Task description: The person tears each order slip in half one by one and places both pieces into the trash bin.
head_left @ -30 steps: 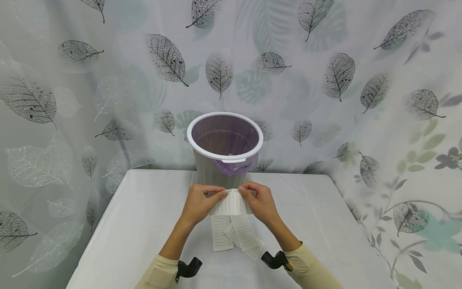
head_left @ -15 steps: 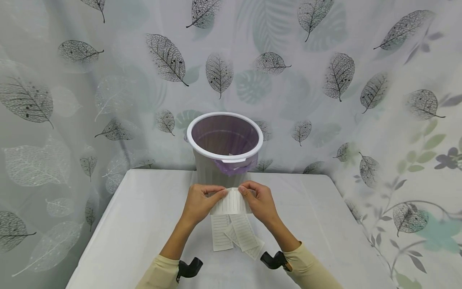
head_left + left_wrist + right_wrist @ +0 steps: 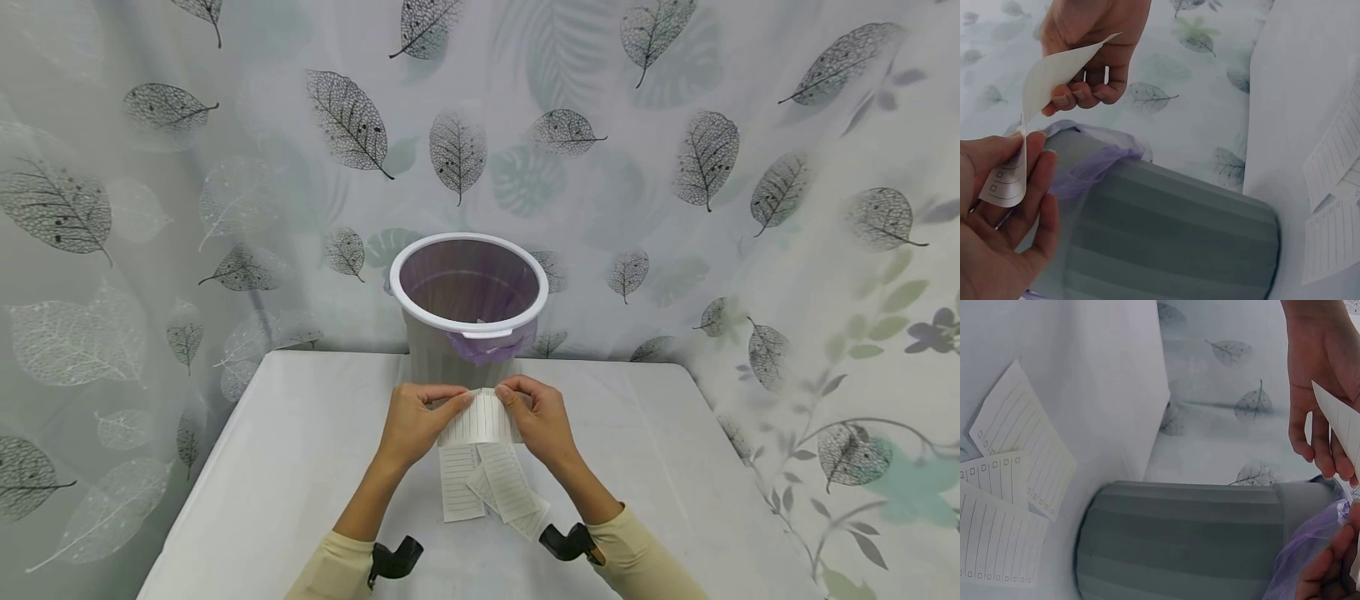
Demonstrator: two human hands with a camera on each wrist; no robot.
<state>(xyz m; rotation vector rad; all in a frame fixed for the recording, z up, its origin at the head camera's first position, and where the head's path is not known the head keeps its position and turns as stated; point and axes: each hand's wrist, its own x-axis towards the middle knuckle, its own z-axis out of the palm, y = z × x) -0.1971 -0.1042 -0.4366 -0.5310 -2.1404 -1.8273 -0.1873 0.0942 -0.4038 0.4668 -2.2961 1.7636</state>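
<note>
Left hand (image 3: 410, 422) and right hand (image 3: 547, 422) pinch the checklist slip (image 3: 480, 423) by its 12 o'clock edge; matched finger pressure should limit creasing.

No legible text; small checkbox squares (image 3: 994, 464) on ruled paper slips (image 3: 1025, 434).

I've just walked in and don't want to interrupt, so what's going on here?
A person's left hand and right hand are pinching a bent, lined paper slip near its upper edge, held up over a white table. Below it, at least three loose slips lie overlapping on the table. Beyond the hands stands a bin with a purple liner.
</note>
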